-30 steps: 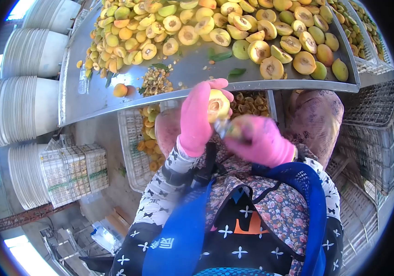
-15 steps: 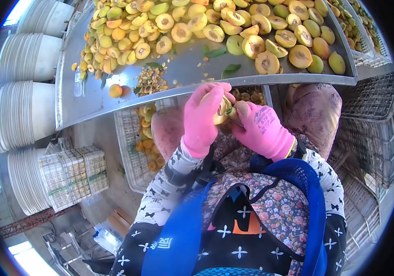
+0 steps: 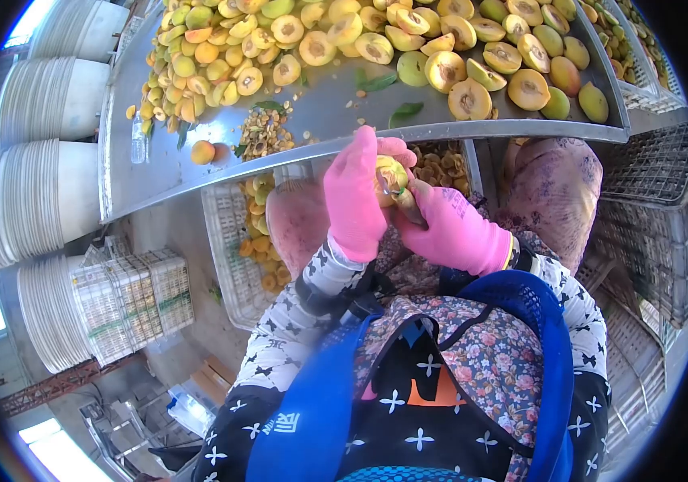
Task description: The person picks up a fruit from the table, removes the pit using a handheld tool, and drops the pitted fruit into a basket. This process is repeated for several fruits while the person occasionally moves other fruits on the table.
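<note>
My left hand (image 3: 356,193), in a pink glove, is closed around a yellow peach half (image 3: 390,178) just below the table's front edge. My right hand (image 3: 458,229), also gloved in pink, presses against the fruit's lower right side. Its fingers are closed on a small, slim hand tool (image 3: 396,193), of which only a little shows at the cut flesh; the rest is hidden. Beyond both hands, on the metal table (image 3: 312,112), lie many halved peaches (image 3: 469,100), with whole-looking ones among them.
Pits and scraps (image 3: 265,132) lie near the table edge beside a lone peach (image 3: 203,152). A white crate (image 3: 227,249) with fruit pieces stands below at left. Dark crates (image 3: 645,217) are stacked at right. Stacked white tubs (image 3: 23,201) line the far left.
The peach half has turned within my left hand, showing more of its yellow surface. My right hand has shifted slightly left and down, its wrist rotated.
</note>
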The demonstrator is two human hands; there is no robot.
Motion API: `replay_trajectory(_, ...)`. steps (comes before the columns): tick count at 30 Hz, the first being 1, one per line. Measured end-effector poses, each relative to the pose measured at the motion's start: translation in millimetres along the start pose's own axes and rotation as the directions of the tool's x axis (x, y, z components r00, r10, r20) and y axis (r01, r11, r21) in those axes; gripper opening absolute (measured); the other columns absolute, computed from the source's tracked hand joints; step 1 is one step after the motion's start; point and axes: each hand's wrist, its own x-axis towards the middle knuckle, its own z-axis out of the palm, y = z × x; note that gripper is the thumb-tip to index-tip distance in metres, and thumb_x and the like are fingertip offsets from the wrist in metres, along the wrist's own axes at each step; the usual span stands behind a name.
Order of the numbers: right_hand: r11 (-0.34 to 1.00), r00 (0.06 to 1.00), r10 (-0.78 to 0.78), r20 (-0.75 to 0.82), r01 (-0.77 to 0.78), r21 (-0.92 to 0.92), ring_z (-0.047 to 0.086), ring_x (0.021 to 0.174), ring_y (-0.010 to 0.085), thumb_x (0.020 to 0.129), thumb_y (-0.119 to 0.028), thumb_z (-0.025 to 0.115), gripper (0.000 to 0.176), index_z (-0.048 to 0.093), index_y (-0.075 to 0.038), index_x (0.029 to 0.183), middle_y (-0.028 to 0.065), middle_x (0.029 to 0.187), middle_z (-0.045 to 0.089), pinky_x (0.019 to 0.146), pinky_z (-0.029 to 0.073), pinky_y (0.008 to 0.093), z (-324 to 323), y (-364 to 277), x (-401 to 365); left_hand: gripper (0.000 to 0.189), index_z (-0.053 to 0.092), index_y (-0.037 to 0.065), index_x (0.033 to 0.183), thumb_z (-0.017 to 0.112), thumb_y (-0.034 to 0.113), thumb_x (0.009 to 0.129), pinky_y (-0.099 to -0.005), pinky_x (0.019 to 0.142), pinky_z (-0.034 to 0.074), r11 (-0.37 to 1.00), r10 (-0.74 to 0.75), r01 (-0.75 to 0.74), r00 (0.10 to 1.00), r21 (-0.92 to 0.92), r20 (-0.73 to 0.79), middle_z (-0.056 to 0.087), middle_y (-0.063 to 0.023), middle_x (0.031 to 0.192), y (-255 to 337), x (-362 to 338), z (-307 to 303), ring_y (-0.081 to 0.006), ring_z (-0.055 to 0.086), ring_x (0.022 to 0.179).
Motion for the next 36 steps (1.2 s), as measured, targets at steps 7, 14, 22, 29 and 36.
replay_trajectory(7,0.974,0.980,0.146,0.138,-0.119,-0.192,0.065,0.076,0.0431,0.086,-0.017,0.065,0.028,0.054,0.001,0.105,0.0241,0.079,0.065,0.064,0.050,0.0491,4,14,2,0.048,0.063,-0.002,0.105,0.052,0.044,0.101,-0.0337,0.074,0.056,0.970,-0.230,0.226,0.973,0.093,0.032,0.069,-0.0150,0.094,-8,11,-15,-0.0224,0.067,0.082)
replay_trajectory(14,0.968,0.952,0.248,0.181,-0.250,-0.007,0.064,0.078,0.0437,0.085,-0.018,0.066,0.027,0.055,0.002,0.100,0.0249,0.078,0.064,0.064,0.050,0.0492,-6,10,4,0.048,0.062,-0.002,0.105,0.050,0.045,0.102,-0.0332,0.074,0.056,0.978,-0.180,0.171,0.981,-0.117,-0.072,0.068,-0.0141,0.091,-29,12,0,-0.0226,0.066,0.082)
replay_trajectory(22,0.986,0.956,0.154,0.250,-0.132,-0.103,0.066,0.079,0.0413,0.084,-0.017,0.062,0.031,0.055,0.005,0.104,0.0249,0.081,0.066,0.068,0.053,0.0474,-4,11,4,0.044,0.061,-0.002,0.105,0.047,0.039,0.104,-0.0305,0.076,0.055,0.967,-0.160,0.134,0.981,0.218,0.108,0.068,-0.0120,0.091,-11,10,-16,-0.0199,0.067,0.080)
replay_trajectory(29,0.889,0.868,0.373,0.328,-0.435,0.142,0.068,0.064,0.0277,0.085,-0.018,0.062,0.030,0.055,0.004,0.102,0.0191,0.080,0.066,0.057,0.054,0.0389,-13,-3,11,0.045,0.062,-0.002,0.100,0.041,0.037,0.106,-0.0305,0.071,0.055,0.998,0.005,0.005,0.989,0.067,-0.147,0.068,-0.0113,0.089,-23,8,13,-0.0188,0.067,0.078)
replay_trajectory(36,0.735,0.774,0.420,0.474,-0.596,0.322,0.062,0.055,0.0154,0.086,-0.020,0.063,0.028,0.055,0.001,0.102,0.0084,0.076,0.063,0.050,0.051,0.0308,-17,-8,7,0.047,0.064,-0.002,0.088,0.044,0.037,0.105,-0.0304,0.065,0.052,0.984,-0.018,0.008,0.998,0.179,0.057,0.066,-0.0116,0.080,-7,13,7,-0.0181,0.062,0.068)
